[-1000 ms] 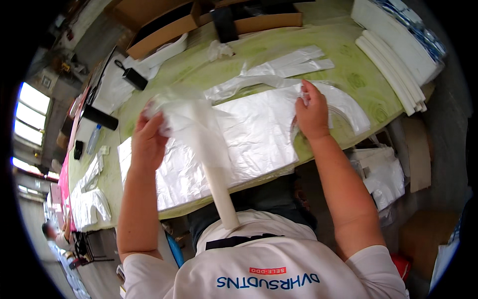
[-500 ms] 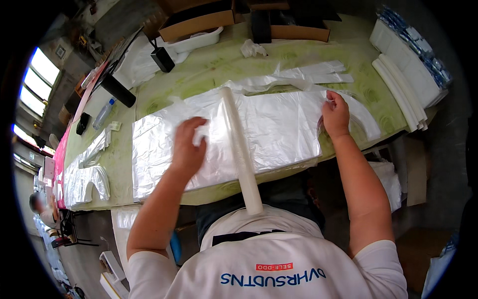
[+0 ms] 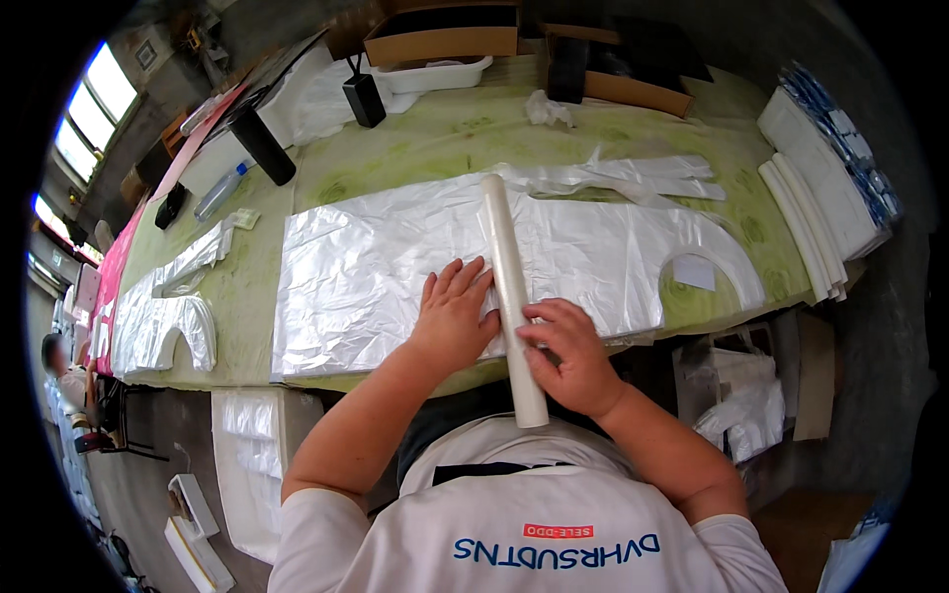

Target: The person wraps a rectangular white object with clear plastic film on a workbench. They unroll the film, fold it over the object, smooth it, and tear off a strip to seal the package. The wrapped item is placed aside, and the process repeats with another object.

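Note:
A pale, glossy roll (image 3: 511,287) lies across a stack of thin translucent plastic sheets (image 3: 366,262), its near end reaching past the table edge toward my shirt. My left hand (image 3: 455,314) is open on the sheets just left of the roll, fingers spread and fingertips close to it. On the other side, my right hand (image 3: 568,356) is open with bent fingers apart, its fingertips at the roll's right side; whether they touch it I cannot tell. The stack's right end has a curved cut-out, with a small white card (image 3: 694,272) lying inside the curve.
More cut plastic pieces (image 3: 188,306) lie at the table's left. Behind stand a black cylinder (image 3: 262,145), a plastic bottle (image 3: 219,193), a black box (image 3: 364,96) and open cardboard boxes (image 3: 440,35). White rolls (image 3: 796,227) and packed bundles (image 3: 830,173) line the right edge.
My right hand has left the curved end of the sheets and come to the roll's right side. My left hand has lowered onto the sheets beside the roll. The view has shifted slightly.

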`<state>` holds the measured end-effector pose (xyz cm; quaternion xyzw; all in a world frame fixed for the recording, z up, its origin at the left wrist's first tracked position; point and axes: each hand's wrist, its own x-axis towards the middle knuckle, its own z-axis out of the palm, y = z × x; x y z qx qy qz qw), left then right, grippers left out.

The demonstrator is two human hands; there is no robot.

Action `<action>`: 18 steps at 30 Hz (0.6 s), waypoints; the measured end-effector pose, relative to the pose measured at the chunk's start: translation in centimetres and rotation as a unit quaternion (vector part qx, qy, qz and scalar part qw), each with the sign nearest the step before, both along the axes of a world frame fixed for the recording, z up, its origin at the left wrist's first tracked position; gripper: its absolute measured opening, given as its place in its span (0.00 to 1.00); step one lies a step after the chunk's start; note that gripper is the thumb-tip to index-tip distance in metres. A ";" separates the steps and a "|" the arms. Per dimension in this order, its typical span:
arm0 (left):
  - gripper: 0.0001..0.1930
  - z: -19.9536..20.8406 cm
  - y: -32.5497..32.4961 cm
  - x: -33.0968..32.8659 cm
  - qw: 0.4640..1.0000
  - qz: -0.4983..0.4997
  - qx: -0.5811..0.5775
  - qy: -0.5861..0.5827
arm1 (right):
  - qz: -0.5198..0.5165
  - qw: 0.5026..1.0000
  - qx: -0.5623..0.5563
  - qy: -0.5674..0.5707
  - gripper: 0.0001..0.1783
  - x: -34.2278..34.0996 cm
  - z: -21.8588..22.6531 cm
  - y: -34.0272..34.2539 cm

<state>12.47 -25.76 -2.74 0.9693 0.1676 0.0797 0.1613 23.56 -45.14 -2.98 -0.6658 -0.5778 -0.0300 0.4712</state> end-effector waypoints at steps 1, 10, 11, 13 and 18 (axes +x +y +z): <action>0.31 0.4 0.6 -0.2 1.000 -0.005 -0.004 0.013 | 0.006 1.000 -0.005 0.000 0.15 -0.2 0.0 0.2; 0.22 3.0 8.4 -7.8 0.999 0.039 -0.006 -0.009 | 0.002 0.999 -0.033 -0.002 0.13 -0.2 0.6 0.6; 0.19 3.0 9.0 -8.6 0.999 0.043 -0.025 -0.009 | 0.000 0.999 -0.032 -0.001 0.13 -0.3 0.5 0.6; 0.14 3.4 9.8 -9.8 0.997 0.054 -0.061 -0.008 | -0.001 1.000 -0.031 -0.001 0.13 -0.5 0.4 0.7; 0.14 4.8 8.7 -9.0 0.968 0.093 0.095 -0.211 | -0.003 0.999 -0.039 -0.007 0.14 -0.6 0.7 0.7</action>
